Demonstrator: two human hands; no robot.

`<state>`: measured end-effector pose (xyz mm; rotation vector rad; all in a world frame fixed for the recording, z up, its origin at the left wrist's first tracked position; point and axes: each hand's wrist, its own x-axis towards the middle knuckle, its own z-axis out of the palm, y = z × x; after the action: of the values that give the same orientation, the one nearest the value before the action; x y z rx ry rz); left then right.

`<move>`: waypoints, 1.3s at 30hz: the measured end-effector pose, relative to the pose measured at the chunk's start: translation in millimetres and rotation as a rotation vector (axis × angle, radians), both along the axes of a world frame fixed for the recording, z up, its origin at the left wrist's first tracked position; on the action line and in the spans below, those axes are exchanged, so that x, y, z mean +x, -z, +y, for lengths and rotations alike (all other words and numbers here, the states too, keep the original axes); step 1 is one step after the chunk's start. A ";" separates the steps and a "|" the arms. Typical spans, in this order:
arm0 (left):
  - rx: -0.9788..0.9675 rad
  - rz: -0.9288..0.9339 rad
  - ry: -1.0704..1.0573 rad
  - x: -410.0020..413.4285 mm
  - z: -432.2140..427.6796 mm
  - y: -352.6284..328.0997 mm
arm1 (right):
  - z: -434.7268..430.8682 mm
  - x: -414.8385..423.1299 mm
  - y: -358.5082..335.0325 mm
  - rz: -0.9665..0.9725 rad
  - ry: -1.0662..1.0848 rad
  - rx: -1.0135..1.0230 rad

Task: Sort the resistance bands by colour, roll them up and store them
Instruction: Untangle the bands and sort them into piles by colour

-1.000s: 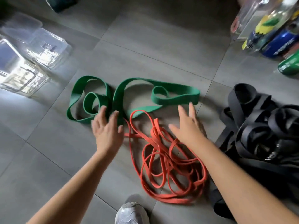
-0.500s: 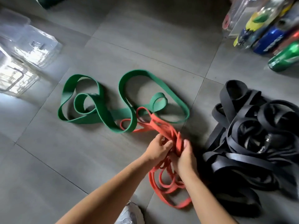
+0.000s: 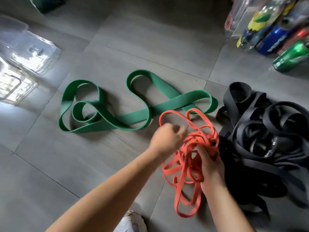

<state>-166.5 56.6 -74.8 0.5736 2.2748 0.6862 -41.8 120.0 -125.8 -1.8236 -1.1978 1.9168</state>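
A tangle of thin orange bands [image 3: 187,166] is bunched between both hands above the grey floor. My right hand [image 3: 211,166] grips the bundle from the right side. My left hand [image 3: 167,139] is curled at the bundle's upper left and pinches a strand; it is blurred. A wide green band [image 3: 133,116] lies in loose loops on the floor beyond my hands, one orange loop resting over its right end. A heap of wide black bands [image 3: 267,139] lies to the right, touching the orange bundle.
Clear plastic containers [image 3: 25,64] stand at the far left. Several cans and bottles [image 3: 274,34] lie at the top right. A dark green object [image 3: 46,4] sits at the top edge. My white shoe [image 3: 130,223] shows at the bottom.
Both hands left the floor and gathered the orange bands into a bunch, lifting and pulling them right toward the black heap. The green band's loops shifted and stretched rightward.
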 end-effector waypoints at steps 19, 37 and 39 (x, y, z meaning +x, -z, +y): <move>-0.566 0.385 0.078 -109.0 -71.0 85.2 | -12.1 5.8 19.2 -0.328 -0.369 0.072; 0.308 0.543 -1.360 -111.1 -205.0 38.8 | 5.1 -42.8 -10.7 -0.323 -0.672 0.326; 0.341 0.558 -1.389 -107.7 -206.4 40.3 | 11.1 -63.5 -36.0 -0.130 -0.636 0.381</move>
<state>-274.2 -149.8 -115.1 -0.9627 2.8859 1.7166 -105.4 131.1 -89.8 -1.4868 -2.2162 1.6700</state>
